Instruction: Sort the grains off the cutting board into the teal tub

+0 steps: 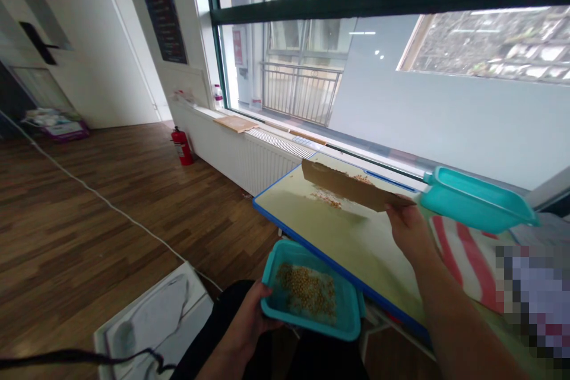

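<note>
Head view: cardboard strip (342,186) partly hides grains (363,179) behind.

The person's left hand (256,313) grips at near centre, thumb (262,290) uppermost, while the right hand (406,227), farther off and to the right, clasps firmly, its bare forearm (445,309) slanting back toward the near right.

Wood-plank floor (111,196) across 8 to 9 o'clock, with red fire extinguisher (181,146) at 9, white door (95,47) with black handle (38,43) at 10, dark sign (164,12) on a white wall (189,82) near 11. Big window (387,89) in dark green frame (276,13) spans 12 to 2, daylight through it. White ribbed radiator (265,160) below its left end, blue-edged table (378,255) at 4 to 5.
</note>
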Motion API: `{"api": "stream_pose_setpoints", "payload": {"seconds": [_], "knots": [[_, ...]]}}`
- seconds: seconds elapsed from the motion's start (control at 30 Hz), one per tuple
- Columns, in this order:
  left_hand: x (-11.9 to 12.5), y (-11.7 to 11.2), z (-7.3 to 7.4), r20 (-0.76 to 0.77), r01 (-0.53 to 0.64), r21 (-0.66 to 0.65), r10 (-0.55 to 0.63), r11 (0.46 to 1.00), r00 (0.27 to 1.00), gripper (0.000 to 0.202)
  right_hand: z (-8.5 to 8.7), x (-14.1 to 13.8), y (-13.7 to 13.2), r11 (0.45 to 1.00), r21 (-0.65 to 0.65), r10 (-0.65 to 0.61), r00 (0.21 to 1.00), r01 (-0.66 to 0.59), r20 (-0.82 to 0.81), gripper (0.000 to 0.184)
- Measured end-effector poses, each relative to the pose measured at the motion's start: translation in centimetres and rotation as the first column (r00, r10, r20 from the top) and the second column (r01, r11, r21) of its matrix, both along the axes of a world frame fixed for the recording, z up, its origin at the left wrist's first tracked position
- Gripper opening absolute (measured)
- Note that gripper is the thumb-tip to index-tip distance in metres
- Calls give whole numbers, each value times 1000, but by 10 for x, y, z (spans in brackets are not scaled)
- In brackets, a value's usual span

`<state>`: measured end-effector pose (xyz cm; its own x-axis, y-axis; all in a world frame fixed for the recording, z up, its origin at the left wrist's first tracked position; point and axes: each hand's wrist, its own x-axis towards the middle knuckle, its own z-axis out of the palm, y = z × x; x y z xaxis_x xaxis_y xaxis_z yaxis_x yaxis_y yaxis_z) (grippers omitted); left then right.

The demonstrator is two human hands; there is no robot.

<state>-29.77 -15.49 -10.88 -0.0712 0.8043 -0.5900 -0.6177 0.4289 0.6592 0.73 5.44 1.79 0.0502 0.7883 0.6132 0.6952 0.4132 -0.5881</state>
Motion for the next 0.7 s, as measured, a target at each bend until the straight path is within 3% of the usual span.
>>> {"api": "stream_pose_setpoints", "payload": {"seconds": [0.17, 0.37, 0.7], "knots": [[1, 4, -4, 23, -6, -1, 6, 1000, 1000, 49, 12, -14, -3, 997, -60, -45, 999, 44, -15, 40], [4, 7, -5, -3, 15, 35, -15, 999, 1000, 48, 17, -34, 10, 999, -18, 26, 999, -27, -21, 36], [-12, 9, -3, 69, 21, 7, -21, 1000, 997, 41, -17, -32, 38, 993, -9, 114, 993, -114, -21, 41]]}}
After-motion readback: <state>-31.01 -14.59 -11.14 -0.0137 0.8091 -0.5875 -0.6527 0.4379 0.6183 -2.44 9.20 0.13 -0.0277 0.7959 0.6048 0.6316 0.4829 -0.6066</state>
